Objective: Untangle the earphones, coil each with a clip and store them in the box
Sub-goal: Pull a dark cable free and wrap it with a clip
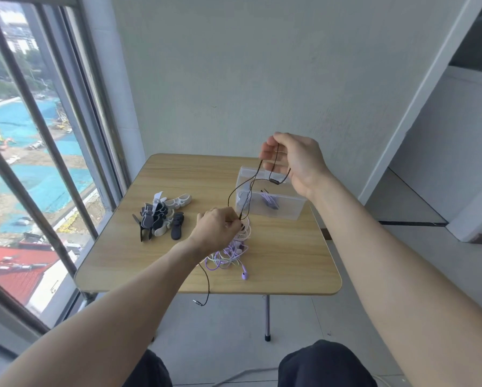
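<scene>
Here, from the head view, no readable writing shows on anything. The clear plastic box point(267, 202) stands at the far right of the wooden table point(290, 255) and holds what look like coiled earphones, purple and pale, though blurred through the wall. The right hand point(295, 160), raised above the box, pinches the black earphone cable point(251, 185); the left hand point(217, 227) pinches it lower, over the purple and white tangle point(231, 255). The black and white clips point(161, 216) lie heaped to the left.
</scene>
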A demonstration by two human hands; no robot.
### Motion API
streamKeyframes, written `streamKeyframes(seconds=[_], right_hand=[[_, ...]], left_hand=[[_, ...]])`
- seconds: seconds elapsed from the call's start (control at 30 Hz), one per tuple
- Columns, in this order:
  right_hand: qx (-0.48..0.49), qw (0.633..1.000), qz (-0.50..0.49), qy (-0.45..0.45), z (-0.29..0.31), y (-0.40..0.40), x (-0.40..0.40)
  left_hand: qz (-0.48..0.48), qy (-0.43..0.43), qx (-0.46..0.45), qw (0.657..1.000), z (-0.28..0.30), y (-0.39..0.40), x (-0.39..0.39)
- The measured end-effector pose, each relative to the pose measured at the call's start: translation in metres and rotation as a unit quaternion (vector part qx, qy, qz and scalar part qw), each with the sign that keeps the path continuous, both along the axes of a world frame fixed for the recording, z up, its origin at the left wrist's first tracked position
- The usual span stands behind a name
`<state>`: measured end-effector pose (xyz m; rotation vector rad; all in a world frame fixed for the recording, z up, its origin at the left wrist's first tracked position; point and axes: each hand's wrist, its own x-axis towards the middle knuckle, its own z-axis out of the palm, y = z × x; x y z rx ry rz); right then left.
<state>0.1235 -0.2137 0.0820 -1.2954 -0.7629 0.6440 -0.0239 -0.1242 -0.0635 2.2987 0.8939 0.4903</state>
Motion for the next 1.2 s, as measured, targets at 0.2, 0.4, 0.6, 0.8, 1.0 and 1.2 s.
streamKeyframes(seconds=[0.2,0.4,0.6,0.8,1.0,1.2], right_hand=[[-0.012,0.998,-0.058,0.028,0.001,-0.002,0.011],[0.01,0.997,-0.049,0.064,0.006,-0.006,0.016],[0.071,0.989,-0.082,0.104,0.015,-0.007,0.025],[0.144,0.975,-0.105,0.134,0.024,-0.014,0.037],[0.122,0.981,-0.103,0.114,0.02,-0.017,0.042],[0.099,0.986,-0.081,0.109,0.011,-0.017,0.041]], left_hand=[[0.042,-0.044,-0.084,0.995,0.006,0.008,-0.003],[0.022,-0.009,-0.053,0.998,0.011,0.011,-0.006],[0.029,-0.058,-0.02,0.998,0.02,0.02,-0.007],[0.128,-0.094,0.01,0.987,0.043,0.034,0.0],[0.053,-0.094,0.047,0.993,0.057,0.026,0.011],[-0.004,-0.077,0.008,0.997,0.057,0.017,0.011]])
